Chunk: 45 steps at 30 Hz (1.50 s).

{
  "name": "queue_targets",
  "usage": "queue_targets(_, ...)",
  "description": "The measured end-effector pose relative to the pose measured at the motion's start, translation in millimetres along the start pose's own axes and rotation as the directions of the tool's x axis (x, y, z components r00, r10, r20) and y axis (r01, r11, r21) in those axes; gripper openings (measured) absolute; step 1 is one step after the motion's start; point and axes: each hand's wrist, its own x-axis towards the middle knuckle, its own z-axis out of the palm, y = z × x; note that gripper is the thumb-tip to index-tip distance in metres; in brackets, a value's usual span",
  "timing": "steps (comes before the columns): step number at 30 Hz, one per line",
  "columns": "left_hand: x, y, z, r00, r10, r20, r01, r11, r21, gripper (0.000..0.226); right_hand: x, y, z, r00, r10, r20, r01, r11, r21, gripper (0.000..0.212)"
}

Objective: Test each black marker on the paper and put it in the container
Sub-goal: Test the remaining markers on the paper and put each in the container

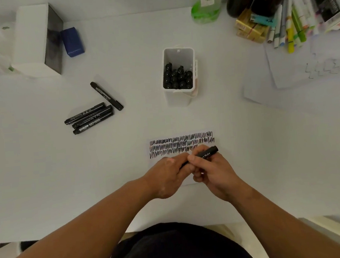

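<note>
Both my hands meet over the lower part of a small paper [156,157] covered with three rows of black scribble. My right hand [212,173] grips the barrel of a black marker [209,152], whose rear end points up and right. My left hand [169,176] is closed on the marker's other end, which my fingers hide; whether a cap sits there I cannot tell. A white container [187,53] stands beyond the paper with several black markers upright inside. Several more black markers [91,117] lie loose on the table at the left.
A white-and-black box [34,41] and a blue block [73,41] sit at the back left. A green bottle [207,2], dark bottles, yellow boxes and coloured pens [291,25] crowd the back right. Loose sheets [308,71] lie on the right.
</note>
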Motion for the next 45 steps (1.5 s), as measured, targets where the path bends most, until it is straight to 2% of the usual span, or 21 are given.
queue_targets(7, 4.3, -2.5, 4.1, 1.000, 0.014, -0.005, -0.014, 1.000, 0.011, 0.023, -4.0, 1.5, -6.6, 1.000, -0.008, 0.012, 0.007, 0.997, 0.076, 0.013)
queue_targets(11, 2.0, -5.6, 8.6, 0.995, 0.059, -0.083, -0.057, 0.998, 0.030, 0.026, -4.5, 0.7, -12.0, 0.997, -0.068, 0.030, 0.068, 0.998, -0.007, 0.017)
queue_targets(13, 3.2, -6.5, 10.7, 0.992, 0.052, -0.117, -0.046, 0.997, 0.057, 0.036, -1.6, -1.7, -14.5, 0.991, -0.125, -0.045, 0.124, 0.992, -0.029, 0.015)
queue_targets(16, 8.9, -16.2, 8.3, 0.978, -0.027, -0.205, 0.054, 0.991, 0.125, 0.056, 6.1, -7.3, -27.1, 0.943, -0.201, -0.265, 0.216, 0.976, 0.026, 0.019)
queue_targets(18, 12.9, -27.3, 5.3, 0.948, -0.063, -0.313, 0.129, 0.972, 0.195, 0.055, 8.4, -12.2, -40.0, 0.898, -0.277, -0.341, 0.264, 0.961, -0.087, 0.017)
queue_targets(20, 17.0, -37.6, 4.3, 0.926, -0.083, -0.369, 0.189, 0.947, 0.260, 0.059, 8.5, -13.5, -48.4, 0.881, -0.329, -0.339, 0.267, 0.939, -0.217, 0.015)
queue_targets(24, 25.0, -51.4, 9.0, 0.936, -0.115, -0.332, 0.239, 0.900, 0.364, 0.075, 14.8, -5.4, -50.4, 0.872, -0.378, -0.310, 0.241, 0.884, -0.400, 0.010)
queue_targets(28, 28.8, -55.0, 11.5, 0.936, -0.159, -0.313, 0.282, 0.872, 0.400, 0.077, 21.0, 7.1, -49.4, 0.846, -0.428, -0.317, 0.203, 0.809, -0.552, 0.013)
queue_targets(35, 29.7, -56.3, 12.7, 0.933, -0.165, -0.321, 0.295, 0.861, 0.415, 0.076, 21.4, 8.0, -44.5, 0.840, -0.457, -0.291, 0.222, 0.780, -0.585, 0.014)
queue_targets(41, 30.1, -57.0, 14.1, 0.930, -0.171, -0.326, 0.299, 0.868, 0.397, 0.077, 20.9, 9.2, -44.5, 0.851, -0.438, -0.289, 0.183, 0.764, -0.619, 0.019)
queue_targets(45, 30.1, -56.8, 14.1, 0.929, -0.177, -0.325, 0.303, 0.870, 0.390, 0.077, 20.9, 9.7, -42.9, 0.826, -0.477, -0.302, 0.206, 0.752, -0.626, 0.016)
